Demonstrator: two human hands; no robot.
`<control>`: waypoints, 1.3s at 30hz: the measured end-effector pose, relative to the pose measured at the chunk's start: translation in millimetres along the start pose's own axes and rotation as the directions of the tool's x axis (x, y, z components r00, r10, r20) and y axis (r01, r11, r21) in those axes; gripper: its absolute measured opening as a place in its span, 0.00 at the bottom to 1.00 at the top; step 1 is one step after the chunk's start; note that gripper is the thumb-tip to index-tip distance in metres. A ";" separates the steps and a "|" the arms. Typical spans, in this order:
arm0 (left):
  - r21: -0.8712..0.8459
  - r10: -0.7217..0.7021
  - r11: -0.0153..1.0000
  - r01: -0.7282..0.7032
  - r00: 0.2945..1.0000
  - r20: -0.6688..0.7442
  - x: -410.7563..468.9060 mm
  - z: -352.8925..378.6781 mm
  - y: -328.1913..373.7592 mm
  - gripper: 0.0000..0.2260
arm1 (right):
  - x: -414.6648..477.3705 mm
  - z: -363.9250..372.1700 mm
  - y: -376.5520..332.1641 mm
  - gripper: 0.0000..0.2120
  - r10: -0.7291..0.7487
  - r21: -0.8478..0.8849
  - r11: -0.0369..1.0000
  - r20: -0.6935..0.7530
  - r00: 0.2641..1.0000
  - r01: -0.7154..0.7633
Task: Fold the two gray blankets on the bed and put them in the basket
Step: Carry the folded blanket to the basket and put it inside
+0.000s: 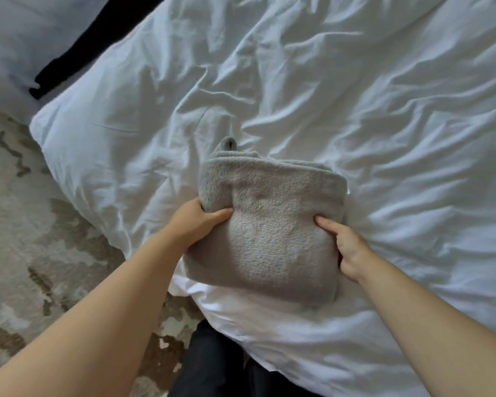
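item under inspection: one gray blanket, lying on the white duvet of the bed, near the edge closest to the person. condition: folded down to a compact, thick rectangle with stacked layers showing along the far edge. one small corner pokes out at the far left; otherwise the fold looks tidy.

left hand: grasping the blanket's left edge, thumb on top, fingers tucked round the fold and mostly out of sight. right hand: grasping the right edge in the same manner, thumb pressed into the top, fingers under the side.

progress, as judged: folding of this blanket appears complete, and the two-sided hold suggests it is ready to be lifted. it has not been put away. the basket is not in view, and neither is a second gray blanket, so it cannot be told whether that one is already stowed or not yet handled.

other findings: patterned rug on the floor left of the bed.
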State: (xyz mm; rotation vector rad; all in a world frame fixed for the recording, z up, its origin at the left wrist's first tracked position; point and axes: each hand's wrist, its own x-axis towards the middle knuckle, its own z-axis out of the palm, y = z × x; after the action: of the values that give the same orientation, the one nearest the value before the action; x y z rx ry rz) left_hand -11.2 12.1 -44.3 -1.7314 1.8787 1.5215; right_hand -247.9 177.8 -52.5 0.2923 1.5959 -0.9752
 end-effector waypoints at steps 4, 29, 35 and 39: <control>0.096 0.089 0.990 -0.101 0.989 0.122 -11.2 18.6 14.7 0.20 | -9.6 -8.8 4.4 0.19 -0.038 -0.012 0.999 0.056 0.998 0.039; -0.752 0.029 0.633 -0.182 0.977 -0.212 -333.2 -140.7 -23.0 0.28 | -313.7 94.4 -4.2 0.23 -0.381 -0.197 0.844 0.434 0.816 0.498; -0.809 -0.145 0.562 -0.170 0.943 -0.299 -339.2 -237.6 -105.8 0.22 | -348.8 220.7 27.1 0.13 -0.576 -0.292 0.684 0.346 0.740 0.669; -0.810 -0.213 0.540 -0.230 0.893 -0.395 -334.2 -303.4 -161.0 0.16 | -358.3 306.1 47.2 0.08 -0.648 -0.275 0.629 0.331 0.686 0.727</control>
State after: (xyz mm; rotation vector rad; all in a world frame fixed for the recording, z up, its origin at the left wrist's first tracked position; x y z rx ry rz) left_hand 372.1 34.4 242.4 -2.6729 1.2848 2.4823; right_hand 98.2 100.8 261.6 -0.7555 1.6869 -1.1760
